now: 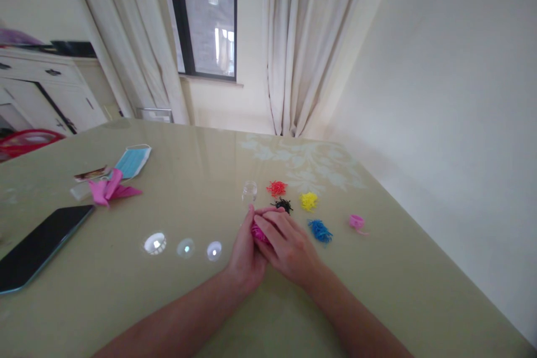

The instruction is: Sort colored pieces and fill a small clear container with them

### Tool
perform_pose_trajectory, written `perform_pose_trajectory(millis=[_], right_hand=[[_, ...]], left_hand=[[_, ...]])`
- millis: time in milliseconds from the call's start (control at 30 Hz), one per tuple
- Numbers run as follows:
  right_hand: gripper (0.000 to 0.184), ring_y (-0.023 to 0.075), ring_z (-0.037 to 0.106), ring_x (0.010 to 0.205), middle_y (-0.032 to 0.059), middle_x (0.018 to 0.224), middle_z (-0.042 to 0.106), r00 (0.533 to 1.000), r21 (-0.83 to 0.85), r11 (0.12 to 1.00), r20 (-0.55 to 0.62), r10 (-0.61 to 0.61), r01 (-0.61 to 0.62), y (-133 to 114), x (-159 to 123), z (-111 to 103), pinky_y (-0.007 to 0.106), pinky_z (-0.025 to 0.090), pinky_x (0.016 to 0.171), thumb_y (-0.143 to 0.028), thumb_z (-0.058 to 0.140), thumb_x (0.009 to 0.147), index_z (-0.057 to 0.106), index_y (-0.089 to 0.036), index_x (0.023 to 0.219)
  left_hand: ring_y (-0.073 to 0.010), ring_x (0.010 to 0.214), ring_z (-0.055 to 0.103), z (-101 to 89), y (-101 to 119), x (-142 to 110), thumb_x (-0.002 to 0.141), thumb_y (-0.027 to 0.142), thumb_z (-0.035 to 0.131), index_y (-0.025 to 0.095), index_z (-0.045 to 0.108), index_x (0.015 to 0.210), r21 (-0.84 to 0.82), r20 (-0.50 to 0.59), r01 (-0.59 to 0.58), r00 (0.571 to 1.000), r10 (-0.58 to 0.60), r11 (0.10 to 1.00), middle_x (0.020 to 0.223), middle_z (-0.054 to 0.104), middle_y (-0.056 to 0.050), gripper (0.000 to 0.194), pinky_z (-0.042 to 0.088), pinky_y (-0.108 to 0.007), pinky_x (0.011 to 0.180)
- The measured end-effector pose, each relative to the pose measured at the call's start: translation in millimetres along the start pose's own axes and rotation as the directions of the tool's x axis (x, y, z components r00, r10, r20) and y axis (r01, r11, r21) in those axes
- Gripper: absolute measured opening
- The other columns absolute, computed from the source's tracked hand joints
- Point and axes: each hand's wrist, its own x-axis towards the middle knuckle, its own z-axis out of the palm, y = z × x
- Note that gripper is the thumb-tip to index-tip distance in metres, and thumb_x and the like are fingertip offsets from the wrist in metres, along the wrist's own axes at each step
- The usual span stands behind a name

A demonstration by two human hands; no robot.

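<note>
My left hand (246,262) and my right hand (291,249) are cupped together above the table, closed around a bundle of pink strands (259,233). Only part of the bundle shows between the fingers. Just beyond my fingertips lies a pile of black strands (283,205), partly covered by my right hand. Around it are a red pile (277,188), a yellow pile (309,201) and a blue pile (320,231) of short thin pieces. A small clear container (249,191) stands behind my left fingertips.
The glossy table (188,313) ends at a slanting right edge near the wall. A small pink coil (357,222) lies right. On the left are a phone (46,243), a pink folded-paper shape (111,189) and a blue face mask (133,161). Round bright spots look like reflections.
</note>
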Motion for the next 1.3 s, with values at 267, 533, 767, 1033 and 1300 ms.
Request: perform_pose_trajectory(millis=[267, 533, 767, 1033, 1300], right_hand=[[0.021, 0.0245, 0.065, 0.105, 0.0111, 0.118, 0.071, 0.997, 0.09, 0.996, 0.084, 0.002, -0.01, 15, -1, -9, 0.042, 0.054, 0.096, -0.027, 0.058, 0.105, 0.073, -0.022, 0.118], [0.013, 0.0194, 0.068, 0.1, 0.0065, 0.108, 0.075, 0.901, 0.365, 0.889, 0.419, 0.108, -0.277, 42, 3, -29, 0.031, 0.053, 0.089, -0.023, 0.067, 0.1, 0.078, -0.021, 0.106], [0.016, 0.015, 0.065, 0.07, 0.0012, 0.083, 0.075, 0.791, 0.341, 0.816, 0.574, 0.213, -0.467, 52, 1, -32, 0.025, 0.048, 0.067, -0.012, 0.072, 0.085, 0.079, -0.019, 0.097], [0.029, 0.0156, 0.066, 0.073, 0.001, 0.083, 0.075, 0.74, 0.314, 0.774, 0.612, 0.278, -0.55, 58, -3, -34, 0.025, 0.049, 0.068, -0.014, 0.074, 0.082, 0.079, -0.02, 0.109], [0.05, 0.0168, 0.062, 0.08, 0.0033, 0.1, 0.067, 0.719, 0.166, 0.822, 0.596, 0.356, -0.545, 53, -7, -33, 0.028, 0.049, 0.073, -0.037, 0.091, 0.073, 0.075, -0.022, 0.119]], left_hand=[[-0.0104, 0.068, 0.068, -4.7, -7, 3, 0.087, 0.056, 0.076, 0.018, 0.071, 0.084, -0.014, -0.069, 0.038, 0.997, -0.039, 0.999, 0.078, 0.071, -0.001, 0.038, 0.053, -0.016, 0.054], [-0.0214, 0.082, 0.073, -8.0, -5, 11, 0.086, 0.071, 0.066, 0.018, 0.078, 0.104, 0.428, -0.002, -0.104, 0.993, 0.116, 0.898, 0.102, 0.077, -0.012, 0.058, 0.057, -0.027, 0.061], [-0.0306, 0.123, 0.067, -11.5, 4, 9, 0.091, 0.069, 0.062, 0.021, 0.078, 0.117, 0.499, 0.198, -0.214, 0.972, 0.13, 0.84, 0.128, 0.074, -0.015, 0.057, 0.052, -0.044, 0.109], [-0.0324, 0.142, 0.055, -22.0, 24, 16, 0.097, 0.074, 0.045, 0.028, 0.067, 0.138, 0.639, 0.305, -0.19, 0.952, -0.018, 0.745, 0.154, 0.058, -0.012, 0.065, 0.04, -0.054, 0.121], [-0.0271, 0.105, 0.066, -16.0, 51, 3, 0.103, 0.053, 0.049, 0.024, 0.074, 0.11, 0.732, 0.415, -0.633, 0.708, 0.572, 0.253, 0.113, 0.072, -0.009, 0.039, 0.051, -0.043, 0.098]])
